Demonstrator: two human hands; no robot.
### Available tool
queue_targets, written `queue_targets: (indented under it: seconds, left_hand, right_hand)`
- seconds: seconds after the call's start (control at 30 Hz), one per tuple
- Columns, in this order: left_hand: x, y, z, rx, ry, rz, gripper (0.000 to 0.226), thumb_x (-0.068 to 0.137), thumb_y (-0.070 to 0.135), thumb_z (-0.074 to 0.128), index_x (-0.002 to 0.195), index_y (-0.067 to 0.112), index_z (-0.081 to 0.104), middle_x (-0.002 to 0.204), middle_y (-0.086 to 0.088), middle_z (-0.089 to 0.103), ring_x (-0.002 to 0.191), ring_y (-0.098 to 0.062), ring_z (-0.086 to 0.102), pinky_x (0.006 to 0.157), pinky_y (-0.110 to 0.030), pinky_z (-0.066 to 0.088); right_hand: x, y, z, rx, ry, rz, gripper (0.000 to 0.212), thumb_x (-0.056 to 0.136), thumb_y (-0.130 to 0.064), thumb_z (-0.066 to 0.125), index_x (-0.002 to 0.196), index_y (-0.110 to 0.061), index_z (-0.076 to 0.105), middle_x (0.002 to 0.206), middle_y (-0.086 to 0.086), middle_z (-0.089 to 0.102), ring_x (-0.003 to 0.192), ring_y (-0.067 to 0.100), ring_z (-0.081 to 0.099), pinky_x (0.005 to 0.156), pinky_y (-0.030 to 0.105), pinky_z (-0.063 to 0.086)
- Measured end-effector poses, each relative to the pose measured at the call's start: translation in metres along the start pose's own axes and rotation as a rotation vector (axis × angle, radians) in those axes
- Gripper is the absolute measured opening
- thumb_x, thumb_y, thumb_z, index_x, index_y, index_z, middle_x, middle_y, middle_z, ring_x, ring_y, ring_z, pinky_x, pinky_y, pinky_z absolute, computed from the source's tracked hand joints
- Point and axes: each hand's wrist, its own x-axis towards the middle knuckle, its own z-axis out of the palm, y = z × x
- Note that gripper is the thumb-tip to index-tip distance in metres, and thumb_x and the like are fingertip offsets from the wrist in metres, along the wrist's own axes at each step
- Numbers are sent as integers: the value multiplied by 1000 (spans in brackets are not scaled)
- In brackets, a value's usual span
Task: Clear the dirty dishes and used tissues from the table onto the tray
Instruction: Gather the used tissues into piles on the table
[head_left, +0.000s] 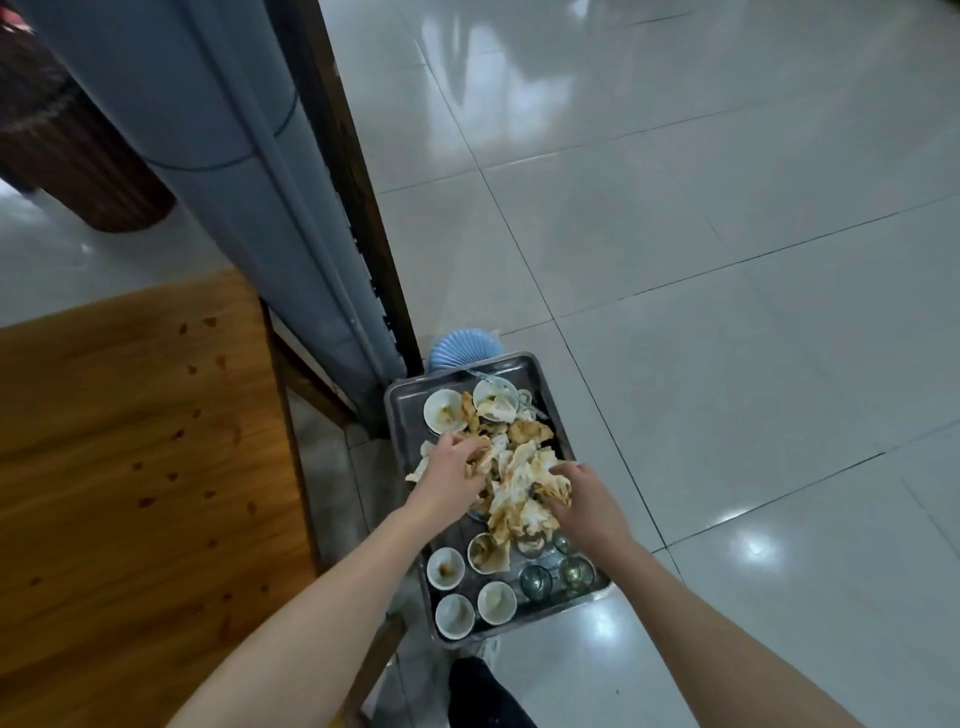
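Note:
A metal tray (402, 415) sits low beside the wooden table (130, 467). A heap of stained used tissues (519, 473) fills its middle. My left hand (452, 467) is closed on tissues at the heap's left side. My right hand (587, 499) presses on the heap's right edge, fingers curled into the tissues. Dirty white bowls (442, 410) lie at the tray's far end. Small white cups (454, 616) and glass cups (536, 581) stand at the near end.
The tabletop carries orange sauce spots (176, 436). A grey-blue curtain (234, 156) and a dark wooden frame (358, 208) rise behind the tray. A light blue ribbed object (462, 348) stands past the tray's far end. Glossy floor tiles (727, 312) spread to the right.

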Motion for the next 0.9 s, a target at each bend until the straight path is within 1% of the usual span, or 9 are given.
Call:
queue_targets:
  seconds: [0.07,0.1,0.17,0.3,0.43,0.57,0.7,0.8,0.9]
  left_hand:
    - [2,-1,3,-5,-45,-12,49,90,12,63,135,26,49,133,1,36,114,-18,49,94,-18,36]
    - [2,-2,3,-7,-66,-21,53,89,13,63,138,28,46,140,0,32,119,-21,48,97,-21,39]
    - [1,-6,0,0,-86,-38,63,89,16,64,144,31,38,150,-2,24,132,-21,39,106,-31,40]
    - [-8,-12,-9,48,-72,-59,69,89,21,63,148,34,30,156,-1,19,140,-21,30,111,-36,35]
    - [-25,-20,-23,102,-36,-97,67,91,28,61,149,33,28,157,-2,19,142,-23,26,113,-47,29]
    - [-49,-32,-41,140,36,-127,66,93,26,58,150,31,26,156,-3,21,140,-25,28,113,-47,30]
    - [-81,-53,-63,141,107,-145,64,96,25,54,151,31,24,155,-3,24,139,-25,29,112,-43,31]
    - [-113,-72,-78,157,159,-161,62,96,26,53,151,30,24,156,-3,23,140,-25,28,113,-41,30]
    - [-151,-96,-91,165,232,-177,60,97,26,53,151,30,26,156,-2,24,140,-25,27,114,-43,29]
  right_hand:
    - [1,4,-1,-7,-6,3,37,91,-18,58,127,-21,51,126,0,49,102,18,56,85,35,49]
    - [1,5,-2,-8,-6,8,37,91,-17,58,127,-21,51,126,0,50,103,18,56,85,35,49]
    - [0,5,-2,-2,-6,15,38,91,-17,58,127,-22,50,125,0,50,104,18,56,86,36,49]
    - [-1,-3,-4,4,-2,-3,40,90,-17,58,129,-23,49,128,-1,49,107,17,55,87,35,50]
    - [-6,-20,-5,-16,13,-40,40,90,-17,58,129,-22,49,129,0,49,108,19,55,86,35,49]
    - [-15,-43,-2,-49,39,-86,40,90,-15,59,128,-21,50,128,0,50,111,20,53,84,33,48]
    - [-33,-71,9,-80,67,-150,41,89,-13,60,128,-20,52,129,0,50,114,19,51,87,32,46]
    - [-52,-93,24,-100,91,-202,44,87,-10,61,129,-20,52,126,0,52,114,19,48,89,29,43]
    - [-75,-115,43,-120,109,-230,46,86,-8,59,130,-21,51,127,0,50,116,19,46,87,27,41]
